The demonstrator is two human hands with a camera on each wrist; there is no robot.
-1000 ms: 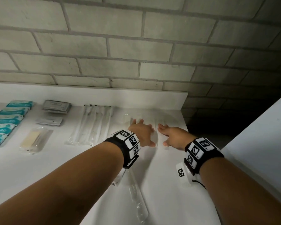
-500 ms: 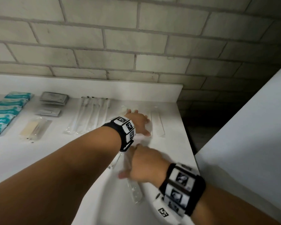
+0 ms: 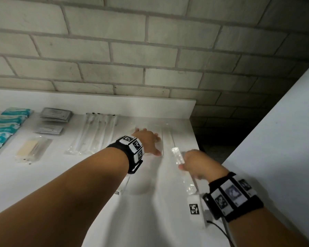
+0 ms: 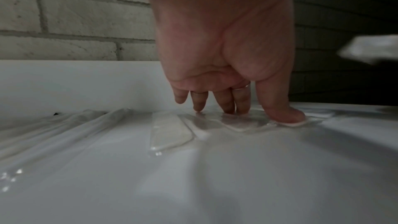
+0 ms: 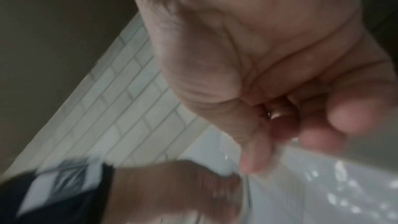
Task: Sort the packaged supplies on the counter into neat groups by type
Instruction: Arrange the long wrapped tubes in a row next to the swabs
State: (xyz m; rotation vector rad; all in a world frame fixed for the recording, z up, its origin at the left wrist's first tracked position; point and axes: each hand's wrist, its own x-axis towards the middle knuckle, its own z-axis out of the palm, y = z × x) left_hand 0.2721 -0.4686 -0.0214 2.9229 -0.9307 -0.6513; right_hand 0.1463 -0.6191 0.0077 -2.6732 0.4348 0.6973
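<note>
My left hand [image 3: 149, 140] lies flat near the far right of the white counter [image 3: 78, 184]. Its straight fingers [image 4: 228, 105] press down on flat clear packets [image 4: 172, 132]. A long clear packet [image 3: 168, 139] lies just right of that hand. My right hand [image 3: 196, 163] hovers to the right of it and pinches another long clear packet [image 3: 177, 155] by its middle, so the packet's ends stick out in front of and behind the hand. The right wrist view is blurred, but it shows curled fingers [image 5: 280, 125] on the clear plastic [image 5: 323, 180].
Groups lie along the back: teal packets [image 3: 5, 127] at far left, grey sachets [image 3: 55, 114], a tan packet [image 3: 32, 148] and long swab packets [image 3: 95, 134]. A brick wall [image 3: 150, 50] stands behind. The counter ends at right beside a white panel [image 3: 278, 139].
My right hand drew back to a clear long packet near me, took hold of it and carried it forward and right, beside the left hand. The left hand stayed pressed on its packets.
</note>
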